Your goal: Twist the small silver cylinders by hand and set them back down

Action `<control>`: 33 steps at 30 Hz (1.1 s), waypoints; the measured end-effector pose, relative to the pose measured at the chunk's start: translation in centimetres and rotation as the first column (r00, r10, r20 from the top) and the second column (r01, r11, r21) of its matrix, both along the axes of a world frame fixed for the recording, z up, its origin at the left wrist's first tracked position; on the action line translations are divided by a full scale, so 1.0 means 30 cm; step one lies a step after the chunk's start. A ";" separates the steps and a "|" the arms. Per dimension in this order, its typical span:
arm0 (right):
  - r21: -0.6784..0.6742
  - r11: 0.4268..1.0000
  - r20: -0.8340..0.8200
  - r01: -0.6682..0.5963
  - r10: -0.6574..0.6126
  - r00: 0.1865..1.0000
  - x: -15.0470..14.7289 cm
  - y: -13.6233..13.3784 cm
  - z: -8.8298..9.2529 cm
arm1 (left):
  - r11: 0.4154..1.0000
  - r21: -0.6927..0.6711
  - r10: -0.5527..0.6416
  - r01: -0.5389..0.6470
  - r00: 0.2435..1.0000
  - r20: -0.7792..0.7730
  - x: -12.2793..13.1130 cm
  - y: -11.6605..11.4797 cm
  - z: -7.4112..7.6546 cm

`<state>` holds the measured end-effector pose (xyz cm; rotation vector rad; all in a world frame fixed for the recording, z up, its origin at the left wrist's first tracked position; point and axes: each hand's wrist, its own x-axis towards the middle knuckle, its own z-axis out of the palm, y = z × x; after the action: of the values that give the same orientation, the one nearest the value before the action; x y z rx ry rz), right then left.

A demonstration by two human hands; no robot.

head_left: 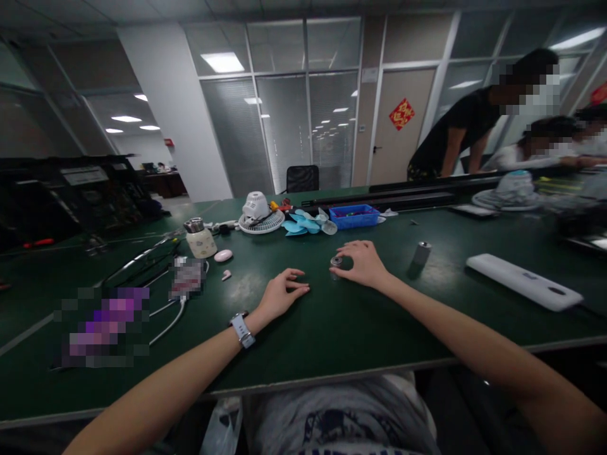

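Observation:
My right hand (pixel 361 262) rests on the dark green table (pixel 332 328), its thumb and fingers pinched round a small round metal part (pixel 336 261). My left hand (pixel 283 294), with a watch on the wrist, lies on the table a short way to the left. Its fingers are curled loosely and nothing shows in them. A small grey metal cylinder (pixel 421 253) stands upright to the right of my right hand.
Further back lie a white fan guard and motor (pixel 258 215), light blue fan blades (pixel 308 223) and a blue tray (pixel 355 215). A cream bottle (pixel 200 238) and curved metal wires (pixel 156 278) sit at left. A long white bar (pixel 524 281) lies at right. People lean over the far right end.

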<state>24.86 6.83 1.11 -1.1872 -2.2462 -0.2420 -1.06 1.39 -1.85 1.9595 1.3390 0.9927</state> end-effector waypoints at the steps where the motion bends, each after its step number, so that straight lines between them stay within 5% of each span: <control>1: 0.029 0.996 0.026 0.087 -0.088 0.996 0.044 0.033 0.001 | 1.000 -0.004 -0.005 0.005 1.000 -0.004 -0.001 -0.001 0.003; 4: 0.083 0.928 0.089 0.363 -0.370 0.925 0.196 0.124 0.003 | 1.000 -0.012 -0.005 0.005 1.000 -0.019 -0.005 0.000 0.006; 8: 0.071 0.751 0.126 0.657 -0.660 0.741 0.383 0.196 0.004 | 1.000 -0.023 -0.006 0.005 1.000 -0.006 -0.006 0.000 0.005; 11: 0.028 0.648 0.149 0.761 -0.756 0.638 0.464 0.213 0.007 | 1.000 -0.030 -0.006 0.007 1.000 0.029 -0.002 -0.005 0.007; 14: 0.032 0.642 0.122 0.766 -0.763 0.634 0.461 0.203 0.018 | 0.999 -0.037 0.010 -0.006 0.996 0.090 0.003 -0.007 0.010; 16: 0.076 0.705 0.043 0.705 -0.708 0.705 0.399 0.177 0.030 | 0.998 -0.019 0.062 -0.060 0.987 0.146 0.003 -0.002 0.010; 18: 0.098 0.838 -0.017 0.537 -0.538 0.843 0.287 0.128 0.035 | 0.988 0.004 0.151 -0.155 0.972 0.177 0.000 0.009 0.007; 21: -0.010 0.999 0.035 0.039 -0.039 0.999 0.068 0.022 0.018 | 0.967 0.025 0.243 -0.254 0.945 0.219 -0.009 0.027 -0.001; 23: -0.080 0.964 0.110 -0.253 0.261 0.959 -0.066 -0.051 -0.008 | 0.963 0.037 0.247 -0.265 0.933 0.263 -0.015 0.033 -0.005; 25: -0.138 0.909 0.151 -0.393 0.412 0.899 -0.157 -0.103 -0.036 | 0.964 0.048 0.236 -0.263 0.922 0.306 -0.018 0.033 -0.007; 28: -0.216 0.882 0.145 -0.419 0.453 0.879 -0.205 -0.127 -0.064 | 0.967 0.035 0.227 -0.254 0.911 0.345 -0.017 0.028 -0.005; 33: -0.195 0.911 0.139 -0.365 0.394 0.909 -0.145 -0.069 -0.045 | 0.971 0.015 0.220 -0.239 0.914 0.341 -0.011 0.024 0.003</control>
<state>20.52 4.77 -0.24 -0.8019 -2.6405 -0.0039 -1.40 2.11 -1.75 1.5976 1.3720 1.4210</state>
